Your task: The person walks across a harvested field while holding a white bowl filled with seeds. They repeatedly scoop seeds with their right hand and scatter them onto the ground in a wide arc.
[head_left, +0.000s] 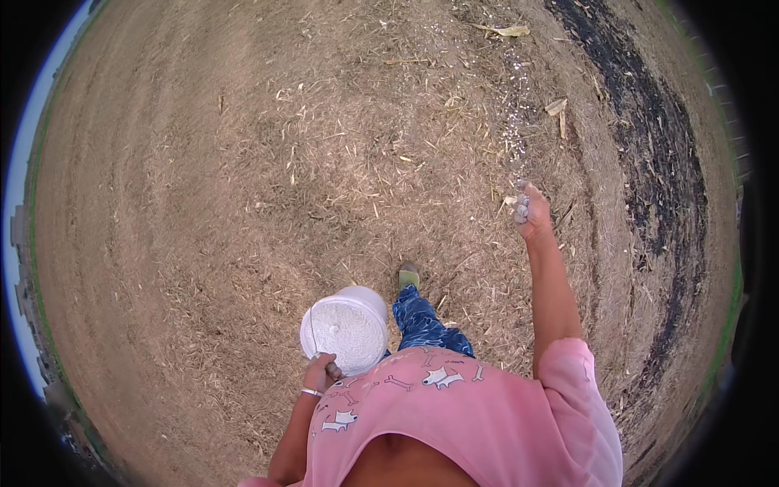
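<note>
A white bucket filled with white granules is held against my body, low and left of the middle. My left hand is closed at its near rim, by the thin wire handle. My right arm reaches out ahead on the right. At its end my right hand has loosened fingers, coated in pale grey-white dust. A streak of loose white granules spreads through the air or over the ground just beyond those fingers; which of the two I cannot tell.
Dry field soil strewn with straw bits lies all around. Pale dry husks lie ahead on the right. A blackened strip runs along the right side. My boot points forward under a blue patterned trouser leg.
</note>
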